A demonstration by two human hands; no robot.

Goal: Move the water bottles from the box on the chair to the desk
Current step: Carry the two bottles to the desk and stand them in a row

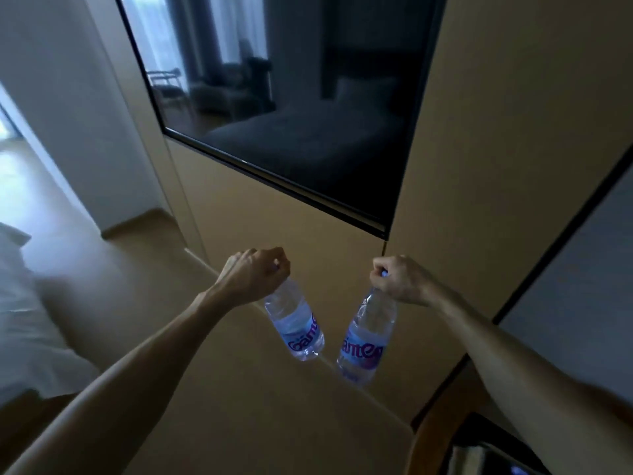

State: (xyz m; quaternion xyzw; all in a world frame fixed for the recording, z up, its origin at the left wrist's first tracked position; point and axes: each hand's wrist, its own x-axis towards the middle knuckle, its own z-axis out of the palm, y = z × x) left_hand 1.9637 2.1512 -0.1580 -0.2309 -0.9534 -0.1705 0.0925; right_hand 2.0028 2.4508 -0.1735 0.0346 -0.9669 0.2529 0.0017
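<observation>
1. Left hand is clamped on the cap end of the left bottle, which hangs tilted over the desk, likely for easy carrying.
2. Right hand pinches the right bottle by its cap the same way, near the desk's far edge.
3. Both forearms reach forward, wrists bent down.

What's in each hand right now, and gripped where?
Left hand holds a water bottle by its cap and neck; right hand holds a second water bottle the same way. Both hang above the desk.
</observation>
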